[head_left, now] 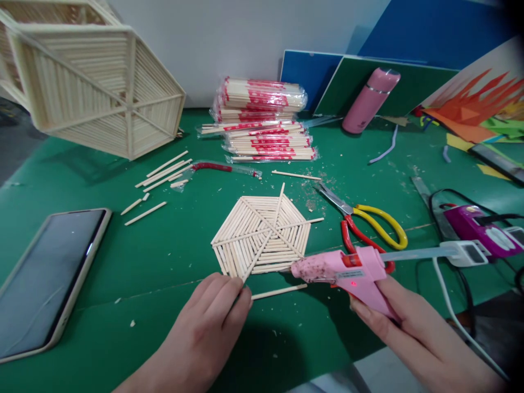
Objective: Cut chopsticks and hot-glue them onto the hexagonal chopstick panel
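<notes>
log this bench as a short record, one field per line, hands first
left hand: fingertips at near edge of panel
right hand: holds glue gun, nozzle by panel's near right corner
panel: six-sided, of sticks, flat on green table
pliers: right of panel, one handle red, one yellow
phone: far left
back: large stick model, bagged sticks, pink flask
</notes>
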Motion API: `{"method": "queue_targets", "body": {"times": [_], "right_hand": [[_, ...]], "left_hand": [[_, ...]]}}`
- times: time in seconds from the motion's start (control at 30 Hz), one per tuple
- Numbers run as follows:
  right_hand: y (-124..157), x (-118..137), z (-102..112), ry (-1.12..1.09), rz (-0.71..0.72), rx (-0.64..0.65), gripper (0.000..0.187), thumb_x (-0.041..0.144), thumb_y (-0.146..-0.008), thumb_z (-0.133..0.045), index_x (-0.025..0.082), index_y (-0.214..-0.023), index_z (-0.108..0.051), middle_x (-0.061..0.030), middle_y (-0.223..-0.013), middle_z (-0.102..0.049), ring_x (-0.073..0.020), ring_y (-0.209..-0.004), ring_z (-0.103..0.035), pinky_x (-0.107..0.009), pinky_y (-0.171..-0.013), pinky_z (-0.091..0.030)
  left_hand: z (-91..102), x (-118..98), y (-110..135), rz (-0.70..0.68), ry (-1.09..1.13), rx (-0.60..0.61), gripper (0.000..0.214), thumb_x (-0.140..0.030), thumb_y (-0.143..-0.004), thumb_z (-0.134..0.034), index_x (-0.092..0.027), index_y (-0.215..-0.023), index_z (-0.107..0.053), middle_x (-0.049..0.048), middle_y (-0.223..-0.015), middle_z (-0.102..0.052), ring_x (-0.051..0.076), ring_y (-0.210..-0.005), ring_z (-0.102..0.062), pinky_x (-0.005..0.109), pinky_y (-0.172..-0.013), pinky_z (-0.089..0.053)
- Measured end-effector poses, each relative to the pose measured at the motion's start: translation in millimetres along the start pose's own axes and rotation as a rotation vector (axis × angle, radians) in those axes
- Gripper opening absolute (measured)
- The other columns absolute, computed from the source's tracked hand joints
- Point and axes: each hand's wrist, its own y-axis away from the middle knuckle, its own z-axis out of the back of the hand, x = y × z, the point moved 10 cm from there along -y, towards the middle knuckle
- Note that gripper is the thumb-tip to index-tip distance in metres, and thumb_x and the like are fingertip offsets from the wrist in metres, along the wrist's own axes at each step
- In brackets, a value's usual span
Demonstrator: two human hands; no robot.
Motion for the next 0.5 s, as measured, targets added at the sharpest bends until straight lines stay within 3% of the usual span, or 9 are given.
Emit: {"method": "queue_targets", "body": {"times": [0.1, 0.3, 0.5], "right_hand": [[2.8, -5.1, -1.3, -0.021, -0.020, 0.026, 0.017, 0.035, -0.085, -0.040, 0.024, -0.095, -0.049, 0.0013, -0.073, -0.058, -0.0131, -0.062, -0.054, -0.022, -0.056, -0.047], [12.7, -15.5, 11.5, -0.010, -0.111, -0.073, 0.022, 0.039, -0.083, -0.043, 0.024, -0.098, -0.049, 0.0001, -0.078, -0.059, -0.0145, -0.068, -0.055, -0.023, -0.062, -0.048], [18.9, -22.2, 18.8, 0.016, -0.093, -0.118, 0.022, 0.040, -0.080, -0.047, 0.026, -0.098, -0.050, 0.0006, -0.084, -0.061, -0.0144, -0.071, -0.058, -0.019, -0.060, -0.051]], "left_hand": [[-1.7, 1.6, 0.1, 0.014, -0.005, 0.008, 0.019, -0.011, -0.084, -0.039, -0.015, -0.096, -0.052, 0.0058, -0.091, -0.052, 0.018, -0.082, -0.045, 0.034, -0.079, -0.035], [-4.3, 2.0, 2.1, -0.018, -0.040, -0.019, 0.018, -0.012, -0.083, -0.040, -0.016, -0.097, -0.052, 0.0059, -0.091, -0.053, 0.018, -0.082, -0.046, 0.035, -0.080, -0.035], [-4.9, 4.0, 3.8, -0.011, -0.048, -0.016, 0.021, -0.013, -0.082, -0.041, -0.017, -0.099, -0.053, 0.0056, -0.092, -0.053, 0.018, -0.083, -0.047, 0.035, -0.083, -0.035]]}}
